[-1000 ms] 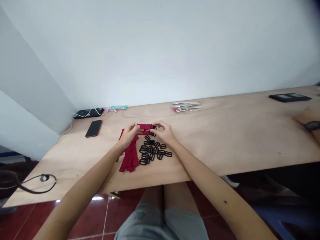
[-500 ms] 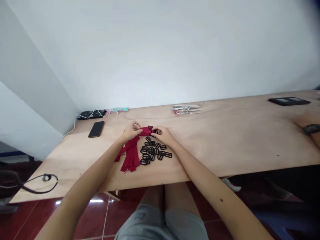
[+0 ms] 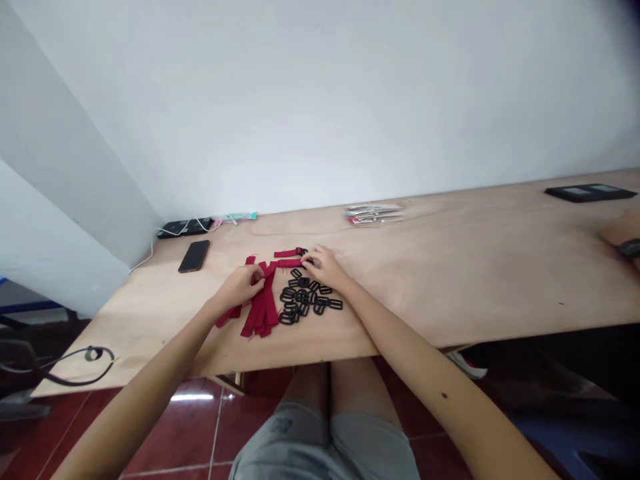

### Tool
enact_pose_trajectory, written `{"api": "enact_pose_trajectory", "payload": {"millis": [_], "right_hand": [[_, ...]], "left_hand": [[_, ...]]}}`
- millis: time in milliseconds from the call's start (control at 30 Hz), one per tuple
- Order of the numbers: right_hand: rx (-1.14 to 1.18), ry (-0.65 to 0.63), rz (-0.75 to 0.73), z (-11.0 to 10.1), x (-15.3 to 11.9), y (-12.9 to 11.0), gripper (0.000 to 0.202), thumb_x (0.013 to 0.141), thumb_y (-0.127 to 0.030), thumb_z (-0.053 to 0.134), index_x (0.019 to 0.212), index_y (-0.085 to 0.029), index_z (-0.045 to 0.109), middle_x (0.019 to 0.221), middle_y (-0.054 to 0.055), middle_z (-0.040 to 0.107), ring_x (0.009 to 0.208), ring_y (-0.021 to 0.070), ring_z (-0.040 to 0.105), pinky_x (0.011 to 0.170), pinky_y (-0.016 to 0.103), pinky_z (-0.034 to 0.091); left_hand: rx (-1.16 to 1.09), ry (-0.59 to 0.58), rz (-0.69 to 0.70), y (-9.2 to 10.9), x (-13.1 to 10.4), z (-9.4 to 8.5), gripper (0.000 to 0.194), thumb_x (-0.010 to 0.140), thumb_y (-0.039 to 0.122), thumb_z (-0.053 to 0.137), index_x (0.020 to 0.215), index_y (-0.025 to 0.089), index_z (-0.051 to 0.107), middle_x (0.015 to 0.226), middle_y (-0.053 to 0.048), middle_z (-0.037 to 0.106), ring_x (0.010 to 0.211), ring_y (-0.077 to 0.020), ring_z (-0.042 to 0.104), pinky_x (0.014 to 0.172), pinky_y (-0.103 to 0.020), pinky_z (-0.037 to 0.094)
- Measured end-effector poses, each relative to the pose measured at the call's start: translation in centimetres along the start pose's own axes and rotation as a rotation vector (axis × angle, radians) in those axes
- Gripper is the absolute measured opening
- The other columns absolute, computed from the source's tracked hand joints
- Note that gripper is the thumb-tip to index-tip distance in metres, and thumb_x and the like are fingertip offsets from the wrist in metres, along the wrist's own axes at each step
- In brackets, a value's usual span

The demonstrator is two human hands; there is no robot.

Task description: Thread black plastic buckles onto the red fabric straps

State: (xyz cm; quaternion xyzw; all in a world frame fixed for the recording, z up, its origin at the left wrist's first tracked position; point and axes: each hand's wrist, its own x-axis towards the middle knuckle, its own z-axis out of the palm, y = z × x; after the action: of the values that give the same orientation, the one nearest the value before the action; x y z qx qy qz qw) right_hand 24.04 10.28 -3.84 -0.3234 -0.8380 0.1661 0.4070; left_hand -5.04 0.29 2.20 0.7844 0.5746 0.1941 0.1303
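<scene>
My left hand [image 3: 240, 285] is over the pile of red webbing straps [image 3: 260, 310], with its fingers curled and thumb and fingertips on a strap at the top. My right hand [image 3: 324, 265] pinches the right end of another red strap [image 3: 287, 263], which lies level across the table; the fingers partly hide this end. Just beyond it lies a short red strap [image 3: 285, 253] with a black buckle [image 3: 301, 251] at its right end. Several loose black slide buckles [image 3: 303, 297] lie heaped in front of my right hand, right of the strap pile.
A phone [image 3: 194, 256] and a black power strip [image 3: 185, 227] with white cables are at the left. Plastic-wrapped packets [image 3: 373, 214] lie near the wall. Far right are a black flat case [image 3: 590, 193] and another person's hand [image 3: 620, 230]. A black cable loop [image 3: 95, 367] hangs over the left corner.
My left hand has moved left and nearer, off the strap by my right hand and onto the pile. The right hand stays near the buckle end. The view has shifted slightly.
</scene>
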Motion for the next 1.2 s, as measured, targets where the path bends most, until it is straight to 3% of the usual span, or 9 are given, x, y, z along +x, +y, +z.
{"api": "enact_pose_trajectory", "payload": {"millis": [167,300,467,633,733,867,1033,1200], "right_hand": [[-0.157,-0.181,0.026,-0.7,-0.4,-1.2,0.018,0.101,-0.033,0.07,0.096,-0.024,0.084,0.107,0.009,0.073,0.109,0.0294,0.055,0.103,0.048,0.033],[-0.185,-0.243,0.027,-0.8,-0.4,-2.0,0.021,0.102,-0.035,0.068,0.099,-0.025,0.086,0.108,0.008,0.07,0.109,0.0286,0.052,0.106,0.05,0.03],[-0.134,-0.305,0.004,-1.2,-0.4,-3.1,0.015,0.098,-0.029,0.071,0.099,-0.025,0.085,0.111,0.008,0.069,0.111,0.0293,0.053,0.108,0.051,0.031],[-0.153,-0.321,-0.001,-1.2,-0.5,-4.2,0.02,0.102,-0.023,0.063,0.106,-0.023,0.083,0.113,0.01,0.073,0.114,0.0311,0.053,0.105,0.051,0.035],[-0.202,-0.32,0.022,-0.7,-0.4,-4.7,0.023,0.106,-0.028,0.06,0.11,-0.023,0.082,0.118,0.011,0.072,0.117,0.0334,0.053,0.102,0.051,0.036],[-0.195,-0.351,0.057,-0.3,-0.4,-5.2,0.018,0.101,-0.034,0.07,0.114,-0.024,0.079,0.123,0.011,0.071,0.12,0.035,0.053,0.105,0.052,0.036],[-0.154,-0.373,0.076,-0.4,-0.5,-5.5,0.011,0.099,-0.03,0.072,0.105,-0.022,0.076,0.122,0.01,0.071,0.118,0.0334,0.054,0.105,0.051,0.037],[-0.092,-0.339,0.007,-1.0,-0.3,-5.0,0.019,0.104,-0.021,0.057,0.108,-0.022,0.076,0.119,0.01,0.075,0.116,0.0311,0.057,0.108,0.05,0.039]], "left_hand": [[-0.02,0.079,-0.011,0.8,0.8,-0.3,0.02,0.085,0.014,0.055,0.098,0.021,0.07,0.079,-0.003,0.074,0.07,-0.0225,0.066,0.065,-0.033,0.045],[-0.107,0.156,-0.011,1.7,2.7,-0.1,0.026,0.083,0.013,0.058,0.103,0.021,0.072,0.079,-0.002,0.074,0.069,-0.0212,0.066,0.065,-0.032,0.047],[-0.28,0.276,0.073,2.7,4.4,2.7,0.033,0.085,0.011,0.057,0.112,0.019,0.072,0.106,-0.008,0.08,0.096,-0.0241,0.074,0.089,-0.038,0.058],[-0.295,0.363,0.136,2.5,4.3,5.0,0.026,0.088,0.009,0.058,0.107,0.019,0.073,0.107,-0.008,0.08,0.101,-0.0251,0.075,0.097,-0.042,0.06],[-0.348,0.373,0.121,2.0,4.3,5.4,0.024,0.093,0.014,0.06,0.113,0.02,0.073,0.111,-0.009,0.081,0.104,-0.0253,0.076,0.099,-0.043,0.061],[-0.409,0.374,0.106,1.6,4.4,5.6,0.022,0.097,0.026,0.069,0.118,0.021,0.073,0.117,-0.01,0.08,0.109,-0.0273,0.076,0.102,-0.046,0.061],[-0.382,0.356,0.12,1.7,4.2,5.6,0.018,0.095,0.02,0.068,0.113,0.021,0.072,0.111,-0.007,0.079,0.106,-0.0258,0.075,0.101,-0.045,0.06],[-0.397,0.338,0.113,2.1,4.0,5.4,0.017,0.095,0.019,0.066,0.111,0.021,0.07,0.109,-0.007,0.078,0.102,-0.0242,0.074,0.097,-0.041,0.06]]}}
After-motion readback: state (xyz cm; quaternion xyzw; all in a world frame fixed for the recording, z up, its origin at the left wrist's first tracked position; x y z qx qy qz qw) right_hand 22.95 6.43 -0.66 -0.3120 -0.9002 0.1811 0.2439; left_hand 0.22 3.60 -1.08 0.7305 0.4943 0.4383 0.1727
